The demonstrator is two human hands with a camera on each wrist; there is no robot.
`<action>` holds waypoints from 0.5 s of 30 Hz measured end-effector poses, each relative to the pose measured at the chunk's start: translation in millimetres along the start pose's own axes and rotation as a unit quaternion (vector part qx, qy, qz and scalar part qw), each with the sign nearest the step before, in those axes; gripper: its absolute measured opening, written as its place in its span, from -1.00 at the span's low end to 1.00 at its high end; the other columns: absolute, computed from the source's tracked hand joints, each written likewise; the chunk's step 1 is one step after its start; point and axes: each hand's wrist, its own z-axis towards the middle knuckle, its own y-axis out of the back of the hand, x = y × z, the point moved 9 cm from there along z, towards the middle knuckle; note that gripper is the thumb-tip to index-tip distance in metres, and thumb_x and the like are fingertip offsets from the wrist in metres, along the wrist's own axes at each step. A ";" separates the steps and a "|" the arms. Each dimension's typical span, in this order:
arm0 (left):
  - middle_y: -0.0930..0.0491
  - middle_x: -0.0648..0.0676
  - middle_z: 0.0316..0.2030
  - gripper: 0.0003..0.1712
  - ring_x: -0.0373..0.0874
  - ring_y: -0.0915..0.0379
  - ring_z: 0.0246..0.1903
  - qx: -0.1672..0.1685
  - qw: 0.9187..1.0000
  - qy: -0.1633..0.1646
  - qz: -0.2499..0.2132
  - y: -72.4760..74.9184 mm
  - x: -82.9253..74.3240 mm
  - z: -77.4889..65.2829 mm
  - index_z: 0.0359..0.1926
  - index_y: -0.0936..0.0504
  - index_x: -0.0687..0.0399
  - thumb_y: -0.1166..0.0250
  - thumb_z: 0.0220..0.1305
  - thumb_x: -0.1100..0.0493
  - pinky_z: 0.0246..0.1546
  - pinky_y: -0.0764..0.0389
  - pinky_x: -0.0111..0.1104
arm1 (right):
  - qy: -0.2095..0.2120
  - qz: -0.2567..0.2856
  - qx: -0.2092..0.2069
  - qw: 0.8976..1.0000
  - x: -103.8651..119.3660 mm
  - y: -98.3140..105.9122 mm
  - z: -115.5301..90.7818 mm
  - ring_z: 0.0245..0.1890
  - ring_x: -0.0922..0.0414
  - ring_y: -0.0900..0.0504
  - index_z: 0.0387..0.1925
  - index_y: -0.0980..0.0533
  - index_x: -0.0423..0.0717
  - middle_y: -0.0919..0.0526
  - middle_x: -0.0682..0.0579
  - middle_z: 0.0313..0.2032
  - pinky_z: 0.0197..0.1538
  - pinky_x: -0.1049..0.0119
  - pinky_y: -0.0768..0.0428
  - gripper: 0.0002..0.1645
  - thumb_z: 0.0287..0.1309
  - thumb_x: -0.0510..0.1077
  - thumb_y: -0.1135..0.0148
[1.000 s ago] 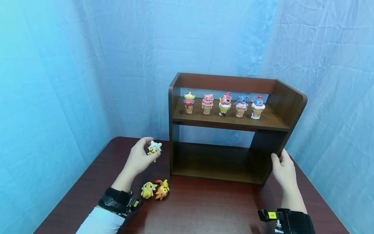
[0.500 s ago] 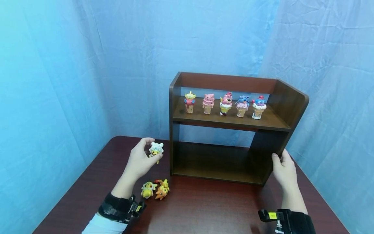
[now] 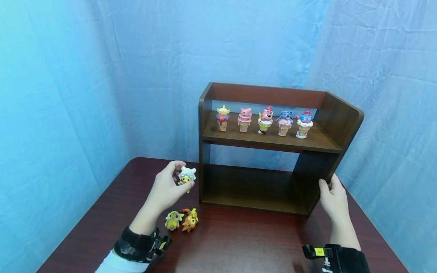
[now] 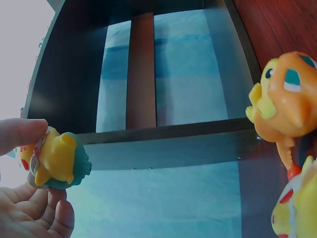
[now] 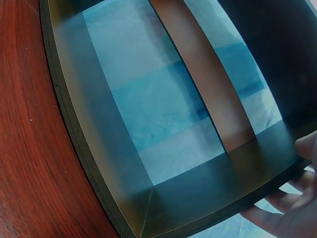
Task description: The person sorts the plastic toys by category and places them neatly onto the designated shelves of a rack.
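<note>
My left hand [image 3: 170,186] pinches a small yellow figurine with a white, round-eared hood [image 3: 186,175] between thumb and fingers, above the table left of the shelf. In the left wrist view the yellow figurine [image 4: 55,157] shows its yellow underside and a blue-green part. My right hand [image 3: 334,199] grips the right side panel of the dark brown two-tier shelf [image 3: 252,206], thumb on the near face and fingers behind. On the table below my left hand lie a yellow figurine [image 3: 173,220] and an orange-and-yellow figurine [image 3: 190,220], close together.
Several ice-cream-cone figurines stand in a row on the upper tier, from a green-headed one [image 3: 223,118] at left to a blue-headed one [image 3: 304,124] at right. The lower tier [image 3: 252,185] shows bare wood. Blue cloth [image 3: 153,76] hangs behind the reddish-brown table [image 3: 239,242].
My left hand has moved slightly right with the hooded figurine, closer to the shelf's left side. The right hand keeps its grip on the side panel. The head view has shifted slightly.
</note>
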 end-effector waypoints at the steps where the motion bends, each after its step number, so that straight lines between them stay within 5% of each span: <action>1: -0.57 0.05 -0.11 -0.33 -0.07 -0.44 -0.27 0.003 1.000 0.001 0.000 -0.8 -1.6 -0.7 0.21 -0.49 0.11 -0.56 0.10 0.15 -0.29 -0.53 -0.23 | 0.001 0.000 0.000 1.000 0.4 0.1 0.0 0.26 -0.34 -0.40 0.50 -0.21 -0.12 -0.40 -0.40 0.31 0.09 -0.31 -0.40 -0.36 0.59 0.12 0.26; 15: -0.60 -0.04 -0.13 -0.34 -0.10 -0.48 -0.28 0.018 1.000 -0.017 -0.012 -16.5 -15.0 -8.6 0.19 -0.49 0.04 -0.57 0.09 0.19 -0.33 -0.58 -0.28 | 0.002 -0.012 -0.006 1.000 0.1 0.7 -0.2 0.20 -0.33 -0.44 0.47 -0.24 -0.14 -0.46 -0.41 0.22 0.02 -0.28 -0.42 -0.38 0.60 0.10 0.25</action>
